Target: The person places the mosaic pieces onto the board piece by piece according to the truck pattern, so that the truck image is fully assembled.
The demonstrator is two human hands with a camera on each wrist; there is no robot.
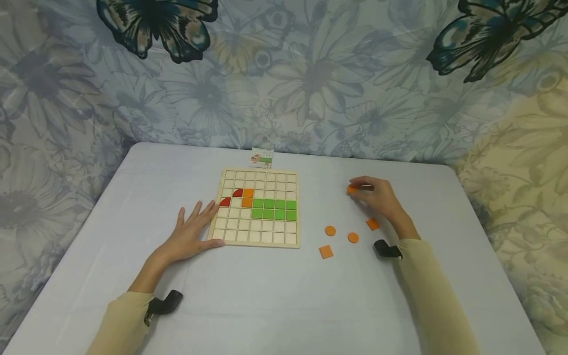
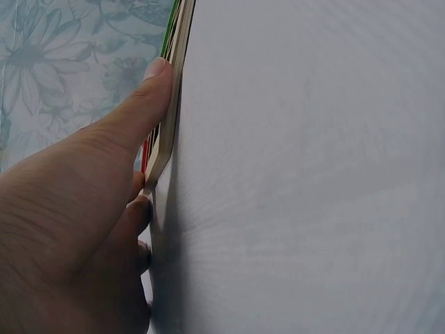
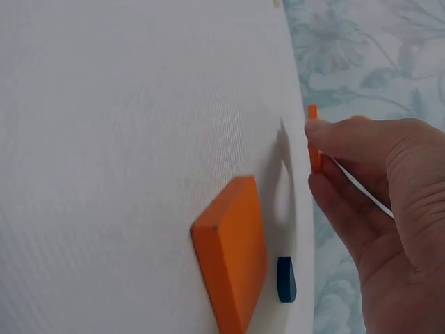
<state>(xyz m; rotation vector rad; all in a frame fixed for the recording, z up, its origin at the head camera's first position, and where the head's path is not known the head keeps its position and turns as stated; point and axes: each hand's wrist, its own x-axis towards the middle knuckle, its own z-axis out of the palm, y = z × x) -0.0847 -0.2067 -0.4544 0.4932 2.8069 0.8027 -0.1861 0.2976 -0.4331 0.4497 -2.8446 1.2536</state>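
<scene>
We rest our left hand (image 1: 188, 236) at the left side of the board (image 1: 267, 237), its fingers (image 1: 194, 213) straight and spread apart. Our left thumb (image 1: 212, 243) stretches out from them to touch the board's near-left corner. Our left forearm, in a pale yellow sleeve (image 1: 120, 323), slants in from the near left of the board, with the wrist bare. Our right hand (image 1: 379, 197) is off the board's right side, well apart from it and level with its far half; there we pinch a small orange piece (image 1: 351, 190) between thumb and fingertips, pointing toward the board. Our right forearm, also sleeved, reaches in from the board's near right.
</scene>
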